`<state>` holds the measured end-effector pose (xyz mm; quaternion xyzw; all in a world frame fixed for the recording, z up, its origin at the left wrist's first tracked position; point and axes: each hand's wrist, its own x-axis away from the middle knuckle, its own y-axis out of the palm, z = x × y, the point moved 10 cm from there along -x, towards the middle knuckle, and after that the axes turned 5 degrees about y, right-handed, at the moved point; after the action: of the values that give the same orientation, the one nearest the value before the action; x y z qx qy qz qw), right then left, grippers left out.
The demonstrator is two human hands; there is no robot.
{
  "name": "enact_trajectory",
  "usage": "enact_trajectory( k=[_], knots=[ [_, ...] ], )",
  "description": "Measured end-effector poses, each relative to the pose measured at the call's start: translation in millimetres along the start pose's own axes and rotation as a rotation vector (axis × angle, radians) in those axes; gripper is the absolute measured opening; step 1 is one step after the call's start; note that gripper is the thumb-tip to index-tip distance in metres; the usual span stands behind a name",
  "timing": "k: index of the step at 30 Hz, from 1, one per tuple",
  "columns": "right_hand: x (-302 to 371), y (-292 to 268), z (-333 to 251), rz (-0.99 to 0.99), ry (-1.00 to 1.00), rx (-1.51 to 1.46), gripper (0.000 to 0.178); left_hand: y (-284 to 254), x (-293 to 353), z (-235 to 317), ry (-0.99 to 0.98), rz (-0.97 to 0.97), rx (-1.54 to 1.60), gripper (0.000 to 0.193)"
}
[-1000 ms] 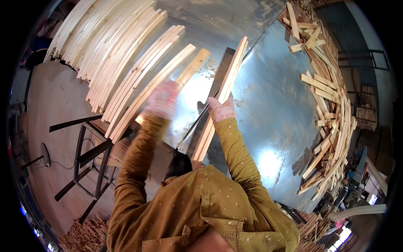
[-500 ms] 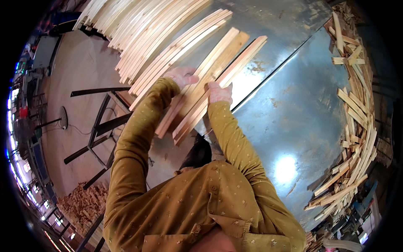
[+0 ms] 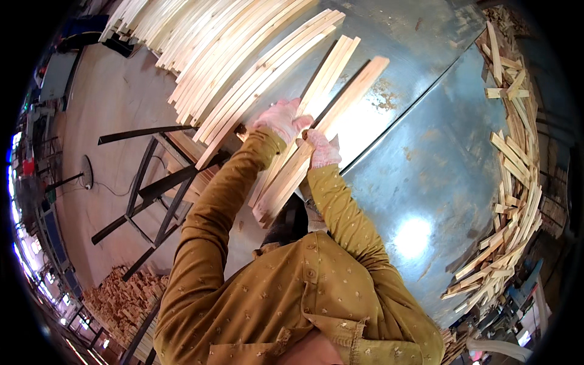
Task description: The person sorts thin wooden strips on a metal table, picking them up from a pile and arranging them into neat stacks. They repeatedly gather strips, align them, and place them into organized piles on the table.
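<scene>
My left hand (image 3: 281,120), in a pale pinkish glove, is closed around a pair of narrow wooden strips (image 3: 329,68) that lie side by side. Close to its right, my gloved right hand (image 3: 324,149) grips another wooden strip (image 3: 356,86), thumb on its upper face. Both sets of strips slant from the metal tabletop (image 3: 420,121) toward my body, their near ends sticking out past the table edge. A narrow gap parts them at the far end; near my hands they almost meet. The undersides of the strips and some fingers are hidden.
Left of my hands lie a few loose strips (image 3: 267,73) and a broad row of strips (image 3: 207,48). A heap of offcuts (image 3: 514,213) lines the table's right side. Below left stand a dark metal frame (image 3: 143,182) and a pile of short wood pieces (image 3: 128,298).
My left hand has moved right, bringing its strips nearer to my right hand's strip. The broad brownish face seen between them earlier no longer shows. The near ends have shifted slightly toward me.
</scene>
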<state>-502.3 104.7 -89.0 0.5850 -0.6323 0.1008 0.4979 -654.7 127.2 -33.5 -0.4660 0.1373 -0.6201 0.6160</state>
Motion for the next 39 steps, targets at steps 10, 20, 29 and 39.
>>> enact_trajectory(
  k=[10,20,29,39],
  knots=[
    [-2.1,-40.9,11.7,-0.34,0.27,-0.515,0.049,12.4,-10.1,-25.3,-0.016,-0.073,0.615,0.04],
    [14.3,-32.0,-14.2,0.161,-0.031,0.029,0.1,-9.0,18.1,19.1,-0.188,-0.217,-0.134,0.058],
    [-5.7,38.1,-2.4,0.051,-0.068,0.21,0.08,-92.3,-10.3,18.6,-0.027,-0.075,-0.192,0.053],
    [-50.8,108.8,4.7,-0.014,0.15,0.193,0.061,-180.6,40.9,10.9,0.167,0.019,-0.492,0.05]
  ],
)
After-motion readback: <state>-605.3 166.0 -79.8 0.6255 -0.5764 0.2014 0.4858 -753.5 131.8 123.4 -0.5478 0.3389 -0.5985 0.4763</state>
